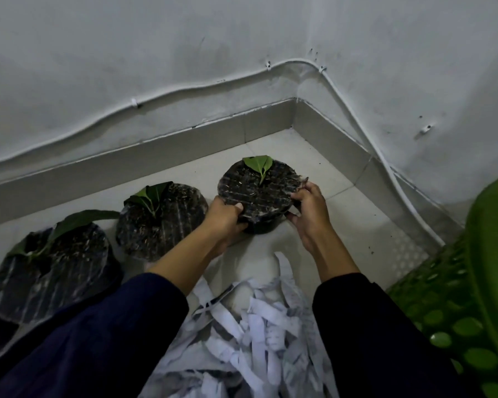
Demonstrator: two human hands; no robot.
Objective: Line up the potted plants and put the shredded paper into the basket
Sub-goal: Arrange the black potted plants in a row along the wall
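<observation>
Three potted plants in black bags of soil stand on the tiled floor along the wall. The right potted plant (260, 185) has one small green leaf, and both hands grip it: my left hand (225, 216) on its left rim, my right hand (309, 209) on its right rim. The middle potted plant (161, 218) sits just to its left. A larger left potted plant (55, 265) stands nearer me. A pile of white shredded paper (250, 334) lies on the floor between my forearms. The green perforated basket (469, 297) stands at the right edge.
A grey skirting (184, 145) runs along the wall and turns at the corner (295, 110). A white cable (202, 87) is clipped to the wall above it. Bare floor tile (354, 222) lies between the right pot and the basket.
</observation>
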